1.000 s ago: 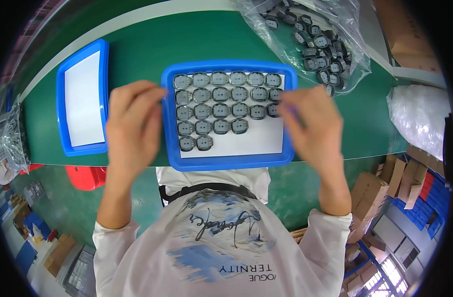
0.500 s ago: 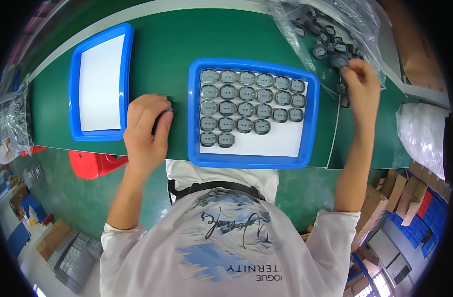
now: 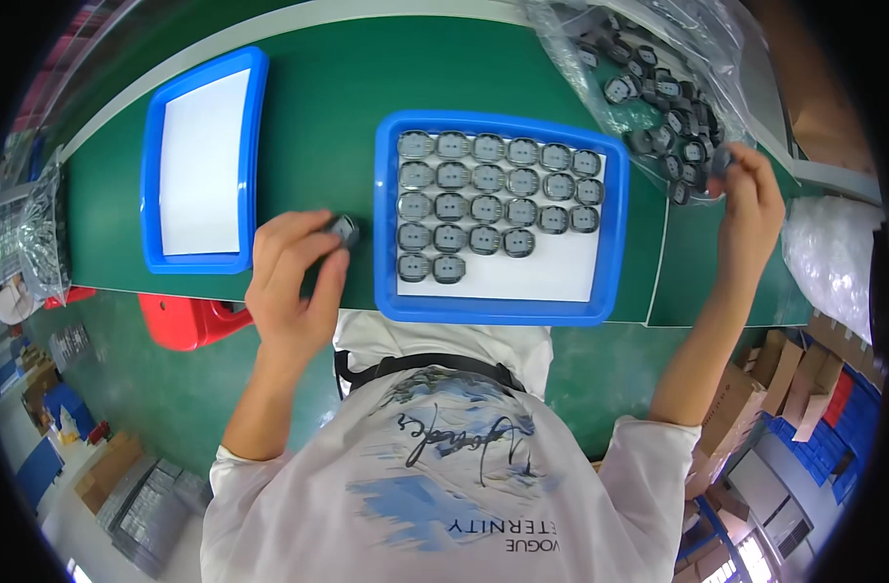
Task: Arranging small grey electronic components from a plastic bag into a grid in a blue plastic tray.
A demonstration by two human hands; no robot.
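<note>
Between the two trays, my left hand [image 3: 294,272] pinches a small grey-black rounded plastic part [image 3: 343,229] by thumb and fingertips. At the far right, beside a clear plastic bag, my right hand [image 3: 751,199] is closed on another dark rounded part [image 3: 721,161]. A loose heap of the same grey parts [image 3: 687,121] lies in and in front of the bag. In the blue tray [image 3: 381,219] before me, grey parts [image 3: 487,178] sit in neat rows on white lining; the nearest row is short, with bare lining [image 3: 551,272] to its right.
A second blue tray [image 3: 153,194] with only white lining [image 3: 202,165] in view lies left on the green table [image 3: 367,68]. The clear bag [image 3: 571,78] spreads over the far right corner. A red stool [image 3: 177,325] is below the table's left front edge.
My right hand has drawn right and toward me from the heap, holding a part. My left hand has shifted slightly right and nearer, its part now showing more. The heap's parts have spread.
</note>
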